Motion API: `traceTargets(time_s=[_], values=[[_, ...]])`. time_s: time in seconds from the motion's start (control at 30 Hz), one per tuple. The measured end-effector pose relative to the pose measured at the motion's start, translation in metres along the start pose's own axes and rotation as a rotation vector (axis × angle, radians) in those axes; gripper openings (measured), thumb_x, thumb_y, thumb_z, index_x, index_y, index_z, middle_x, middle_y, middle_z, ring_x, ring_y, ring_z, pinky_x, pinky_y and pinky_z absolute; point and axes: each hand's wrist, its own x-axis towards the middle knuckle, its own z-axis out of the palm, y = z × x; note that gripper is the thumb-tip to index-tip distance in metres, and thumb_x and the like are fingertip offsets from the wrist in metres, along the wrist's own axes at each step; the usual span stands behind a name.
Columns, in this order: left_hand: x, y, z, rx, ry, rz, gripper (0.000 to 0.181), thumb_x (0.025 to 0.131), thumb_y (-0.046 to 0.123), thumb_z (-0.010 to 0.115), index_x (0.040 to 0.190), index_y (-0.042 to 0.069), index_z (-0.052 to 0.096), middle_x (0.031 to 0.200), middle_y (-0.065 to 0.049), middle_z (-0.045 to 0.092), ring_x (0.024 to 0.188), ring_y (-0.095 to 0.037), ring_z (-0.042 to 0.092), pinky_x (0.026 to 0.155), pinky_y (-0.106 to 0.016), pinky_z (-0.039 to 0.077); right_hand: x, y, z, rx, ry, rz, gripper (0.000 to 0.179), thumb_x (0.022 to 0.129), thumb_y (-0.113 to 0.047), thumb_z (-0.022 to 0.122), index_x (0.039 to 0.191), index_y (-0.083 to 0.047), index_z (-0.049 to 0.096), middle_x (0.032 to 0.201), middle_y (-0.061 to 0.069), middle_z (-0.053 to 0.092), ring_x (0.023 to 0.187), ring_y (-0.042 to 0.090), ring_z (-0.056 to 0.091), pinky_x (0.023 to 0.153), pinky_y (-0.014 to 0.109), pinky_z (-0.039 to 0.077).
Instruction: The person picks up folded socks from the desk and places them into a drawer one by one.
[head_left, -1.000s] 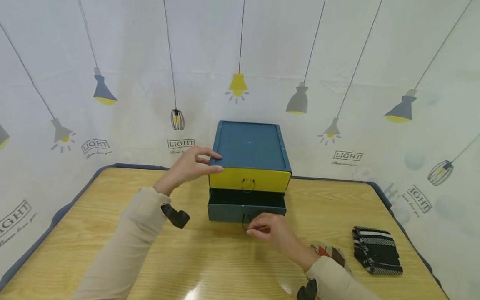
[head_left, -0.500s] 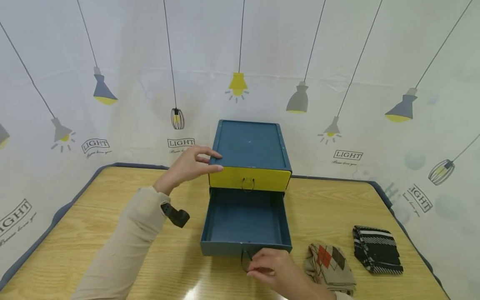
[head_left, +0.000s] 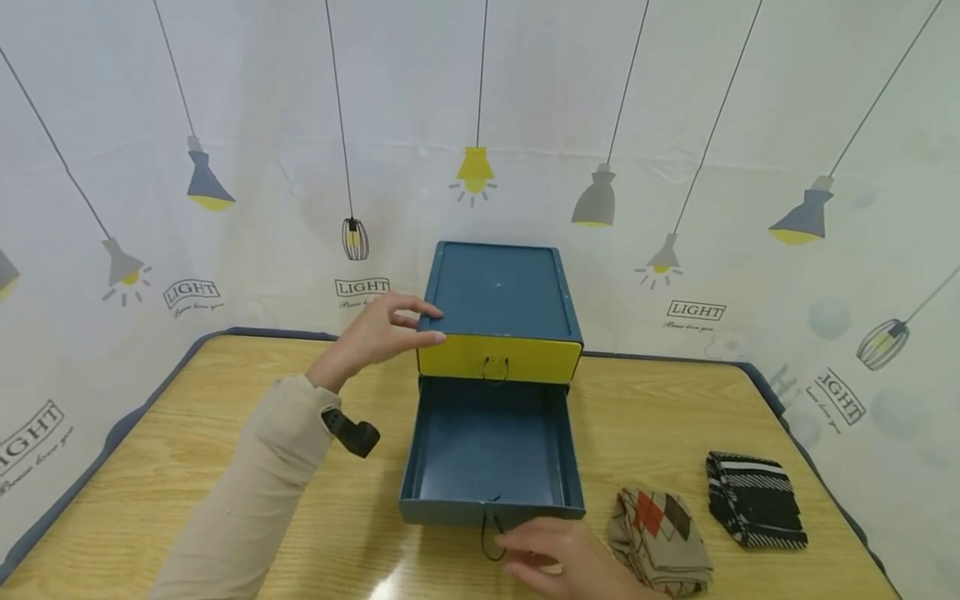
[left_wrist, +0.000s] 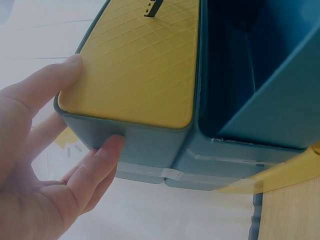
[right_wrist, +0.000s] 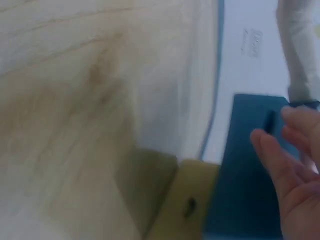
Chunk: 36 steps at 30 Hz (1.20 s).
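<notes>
A small drawer cabinet (head_left: pixel 498 287) with a blue top stands at the table's back. Its yellow upper drawer (head_left: pixel 457 357) is closed; the blue lower drawer (head_left: pixel 487 442) is pulled far out, its bare inside showing. My left hand (head_left: pixel 378 332) grips the cabinet's front left corner. In the left wrist view the thumb (left_wrist: pixel 70 70) lies at the yellow front's edge, with fingers bent against the adjoining blue face. At the lower drawer's black loop handle (head_left: pixel 486 537) is my right hand (head_left: pixel 562 554), finger and thumb slightly parted. The right wrist view is blurred there.
To the right of the drawer lies a folded beige argyle cloth piece (head_left: pixel 662 537). A black and white patterned folded cloth (head_left: pixel 756 500) is farther right. Behind the wooden table (head_left: pixel 247 392) hangs a white curtain (head_left: pixel 405 92) printed with lamps.
My right hand has drawn the lower drawer out toward me, and its finger and thumb have parted slightly at the loop. The left hand has stayed on the cabinet corner.
</notes>
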Motion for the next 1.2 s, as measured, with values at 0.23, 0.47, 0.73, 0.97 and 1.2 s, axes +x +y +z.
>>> traceTargets(time_s=[0.23,0.47,0.73,0.97,1.2], values=[[-0.001,-0.001,-0.002,0.004,0.008,0.016,0.038,0.076,0.033,0.069,0.109,0.015,0.063,0.131,-0.008,0.038,0.111,-0.032,0.046,0.083,-0.046,0.044,-0.024,0.005,-0.05,0.063,0.214,0.113,0.019,0.078,0.009,0.06,0.092,-0.003,0.066,0.081,0.007,0.065,0.068,0.011,0.062,0.051,0.022,0.051],[0.0,-0.002,-0.002,0.001,0.012,0.017,0.038,0.076,0.032,0.069,0.109,0.015,0.062,0.131,-0.008,0.038,0.111,-0.033,0.046,0.084,-0.046,0.044,-0.06,0.046,-0.097,-0.052,0.334,0.492,0.013,0.082,-0.003,0.061,0.094,-0.002,0.066,0.087,0.0,0.065,0.071,0.008,0.061,0.057,0.025,0.051],[0.0,-0.004,0.001,-0.006,0.013,0.016,0.038,0.076,0.033,0.069,0.109,0.016,0.062,0.131,-0.006,0.04,0.111,-0.032,0.046,0.084,-0.047,0.043,-0.098,0.094,-0.118,0.038,0.059,0.777,0.042,0.086,-0.019,0.059,0.116,0.01,0.051,0.113,0.026,0.052,0.102,0.038,0.05,0.074,0.032,0.05],[0.0,-0.004,0.001,-0.013,0.009,0.023,0.038,0.076,0.033,0.069,0.109,0.016,0.062,0.131,-0.006,0.04,0.111,-0.032,0.046,0.084,-0.047,0.043,-0.112,0.108,-0.123,0.091,-0.063,0.829,0.045,0.086,-0.021,0.059,0.12,0.007,0.049,0.12,0.028,0.047,0.11,0.047,0.04,0.078,0.046,0.046],[0.001,-0.005,0.002,-0.014,0.013,0.022,0.037,0.076,0.032,0.069,0.109,0.016,0.062,0.13,-0.006,0.041,0.111,-0.032,0.046,0.084,-0.047,0.043,-0.111,0.111,-0.126,0.154,-0.181,0.835,0.046,0.086,-0.019,0.059,0.115,0.014,0.049,0.11,0.028,0.051,0.099,0.042,0.049,0.074,0.043,0.046]])
